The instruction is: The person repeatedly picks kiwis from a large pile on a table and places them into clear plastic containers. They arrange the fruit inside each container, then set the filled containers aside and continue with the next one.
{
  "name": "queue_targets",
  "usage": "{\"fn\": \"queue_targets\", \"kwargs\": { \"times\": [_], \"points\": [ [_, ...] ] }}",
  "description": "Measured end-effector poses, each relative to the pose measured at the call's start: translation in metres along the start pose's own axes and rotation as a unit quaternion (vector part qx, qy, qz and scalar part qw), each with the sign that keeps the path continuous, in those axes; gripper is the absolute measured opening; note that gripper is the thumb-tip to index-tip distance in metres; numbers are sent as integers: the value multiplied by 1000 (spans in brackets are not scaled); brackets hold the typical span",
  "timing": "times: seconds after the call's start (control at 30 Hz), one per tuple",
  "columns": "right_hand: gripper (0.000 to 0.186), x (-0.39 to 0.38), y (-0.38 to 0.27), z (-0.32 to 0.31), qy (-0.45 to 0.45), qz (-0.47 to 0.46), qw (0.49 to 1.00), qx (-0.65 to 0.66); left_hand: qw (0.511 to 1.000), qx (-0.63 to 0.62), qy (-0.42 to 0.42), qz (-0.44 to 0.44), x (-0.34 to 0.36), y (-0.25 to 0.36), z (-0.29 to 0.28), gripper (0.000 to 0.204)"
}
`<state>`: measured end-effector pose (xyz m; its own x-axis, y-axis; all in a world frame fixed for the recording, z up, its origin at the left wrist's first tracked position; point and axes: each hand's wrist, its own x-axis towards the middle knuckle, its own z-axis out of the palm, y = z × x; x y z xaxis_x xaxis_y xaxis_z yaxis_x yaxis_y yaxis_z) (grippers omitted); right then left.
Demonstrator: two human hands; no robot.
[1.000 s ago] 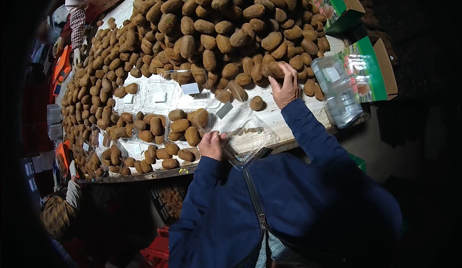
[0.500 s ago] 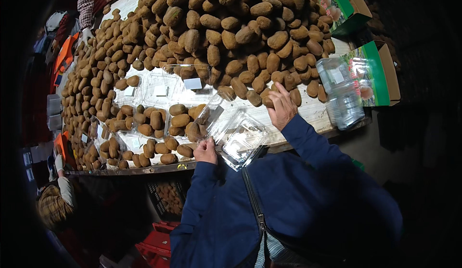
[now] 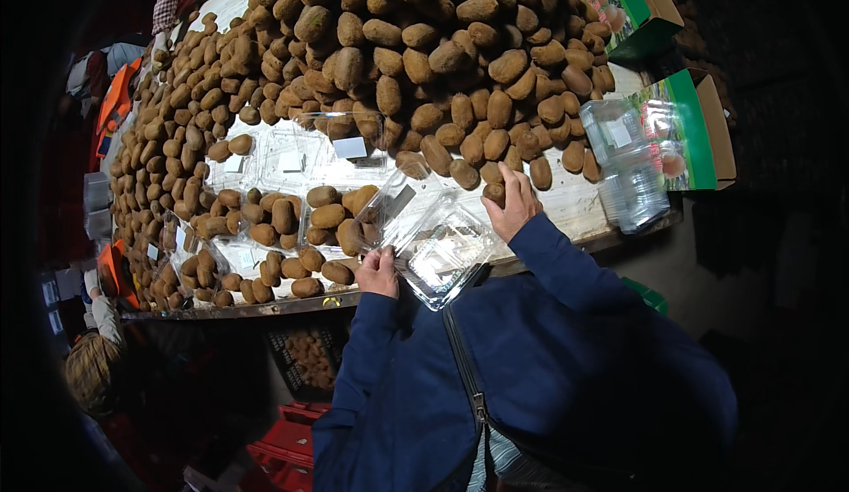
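An open clear plastic clamshell box (image 3: pixel 447 249) lies at the table's near edge, close to my body. The fingers of my left hand (image 3: pixel 378 273) pinch its left edge, where the raised lid joins. Just right of the box, my right hand (image 3: pixel 516 207) grips a brown kiwifruit (image 3: pixel 493 193) between thumb and fingers. Beyond that hand rises a large heap of kiwifruit (image 3: pixel 469 59). Left of the box sit clear boxes with kiwifruit in them (image 3: pixel 327 216), and loose kiwifruit (image 3: pixel 337 272) lie along the near edge.
Stacked clear boxes (image 3: pixel 632 200) stand at the right beside green printed cartons (image 3: pixel 681 129). Flat white cards (image 3: pixel 350 148) rest in clear boxes beyond. Co-workers' arms (image 3: pixel 166 1) reach in from the left. Below the table are a black crate (image 3: pixel 305 359) and red crates (image 3: pixel 287 443).
My right hand has drawn back slightly toward me and the box, bringing a kiwifruit away from the heap's edge. My left hand stays at the box's edge.
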<state>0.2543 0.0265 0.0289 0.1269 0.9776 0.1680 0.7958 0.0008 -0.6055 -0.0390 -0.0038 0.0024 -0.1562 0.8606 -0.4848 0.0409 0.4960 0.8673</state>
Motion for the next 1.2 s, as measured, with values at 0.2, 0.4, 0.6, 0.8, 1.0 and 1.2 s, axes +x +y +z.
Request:
{"fn": "queue_targets", "kwargs": {
  "times": [0.2, 0.4, 0.6, 0.8, 1.0, 1.2],
  "points": [
    [42, 11, -4, 25, 9, -22, 997, -80, 997, -73, -6, 2, 0, -6, -3, 19],
    [33, 36, 13, 26, 12, -19, 999, 23, 993, -120, -6, -9, 0, -2, -1, 19],
    [31, 38, -8, -19, -50, 140, 918, 367, 998, -68, -6, 2, 1, -1, 5, 19],
    [34, 18, -53, -34, -151, 87, 903, 393, 997, -65, -14, -35, 10, 2, 21, 22],
    [42, 11, -61, -15, -15, -140, 972, 190, 991, -132, 20, -22, 8, 5, 26, 21],
    [61, 52, -13, -7, -33, -113, 989, -90, 989, -146, 7, -27, 6, 5, 17, 21]
  ]
}}
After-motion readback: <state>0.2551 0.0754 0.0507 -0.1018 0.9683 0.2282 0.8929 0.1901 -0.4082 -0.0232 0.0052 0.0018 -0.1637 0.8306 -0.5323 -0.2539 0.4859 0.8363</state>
